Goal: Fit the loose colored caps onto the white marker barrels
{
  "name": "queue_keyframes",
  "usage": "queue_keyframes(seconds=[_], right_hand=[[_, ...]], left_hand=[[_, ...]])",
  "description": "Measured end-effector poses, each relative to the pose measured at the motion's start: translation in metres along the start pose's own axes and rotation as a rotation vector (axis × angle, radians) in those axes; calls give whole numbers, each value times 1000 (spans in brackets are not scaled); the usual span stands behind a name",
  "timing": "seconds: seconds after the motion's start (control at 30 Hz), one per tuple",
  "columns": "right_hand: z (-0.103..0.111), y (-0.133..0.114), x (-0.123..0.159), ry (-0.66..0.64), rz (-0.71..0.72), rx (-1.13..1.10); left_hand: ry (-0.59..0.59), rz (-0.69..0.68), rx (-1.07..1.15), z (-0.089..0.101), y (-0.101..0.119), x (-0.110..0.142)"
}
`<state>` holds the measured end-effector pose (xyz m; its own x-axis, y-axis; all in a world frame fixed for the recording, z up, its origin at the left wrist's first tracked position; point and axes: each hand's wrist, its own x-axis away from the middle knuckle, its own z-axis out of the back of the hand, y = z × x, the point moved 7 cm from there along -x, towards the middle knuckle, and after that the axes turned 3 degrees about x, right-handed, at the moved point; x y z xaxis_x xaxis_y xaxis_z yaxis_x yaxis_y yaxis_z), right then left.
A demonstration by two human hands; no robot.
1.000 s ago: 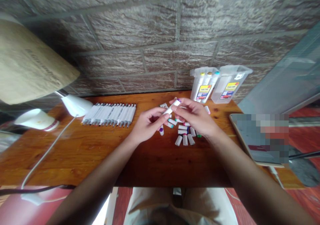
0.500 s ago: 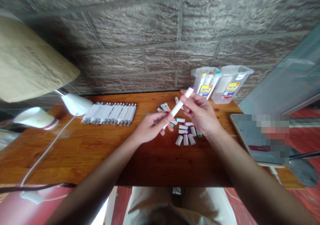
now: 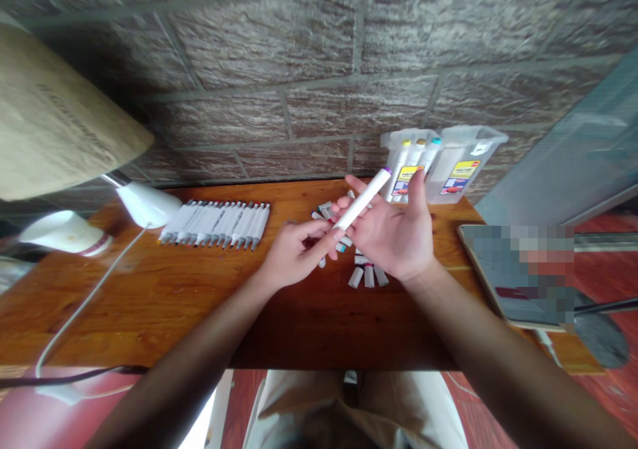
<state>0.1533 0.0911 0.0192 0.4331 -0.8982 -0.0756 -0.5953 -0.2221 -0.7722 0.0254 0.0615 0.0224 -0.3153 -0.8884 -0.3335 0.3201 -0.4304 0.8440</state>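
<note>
A white marker (image 3: 366,196) with a purple end slants up to the right above the table. My left hand (image 3: 299,253) pinches its lower end between thumb and fingers. Behind the marker, my right hand (image 3: 396,236) is turned palm up, its fingers spread and thumb raised; whether the marker touches the palm I cannot tell. Loose white marker caps (image 3: 369,276) lie on the table below and behind the hands, partly hidden by them. To the left, a row of uncapped white markers (image 3: 216,224) lies side by side.
Two clear plastic marker cases (image 3: 461,170) stand by the brick wall, the left one holding several markers. At right lies a tablet (image 3: 513,276), partly blurred out. A lamp (image 3: 149,204), its white cable (image 3: 82,309) and a paper cup (image 3: 67,231) occupy the left side.
My right hand has let go of the marker's upper end and opened palm up behind it. My left hand still holds the lower end.
</note>
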Motion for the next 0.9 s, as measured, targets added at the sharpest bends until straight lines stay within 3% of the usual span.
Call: queue_keyframes(seconds=[0.23, 0.33, 0.43, 0.63, 0.9], right_hand=[[-1, 6, 2, 13, 1, -106], [2, 5, 3, 40, -25, -113], [2, 0, 5, -2, -12, -92], [4, -5, 9, -28, -18, -64], [-12, -1, 14, -162, -83, -147]], left_hand=[[81, -173, -262, -8, 11, 8], [30, -210, -324, -15, 16, 8], [8, -224, -346, -16, 19, 8], [141, -238, -313, -2, 17, 8], [168, -218, -280, 2, 19, 8]])
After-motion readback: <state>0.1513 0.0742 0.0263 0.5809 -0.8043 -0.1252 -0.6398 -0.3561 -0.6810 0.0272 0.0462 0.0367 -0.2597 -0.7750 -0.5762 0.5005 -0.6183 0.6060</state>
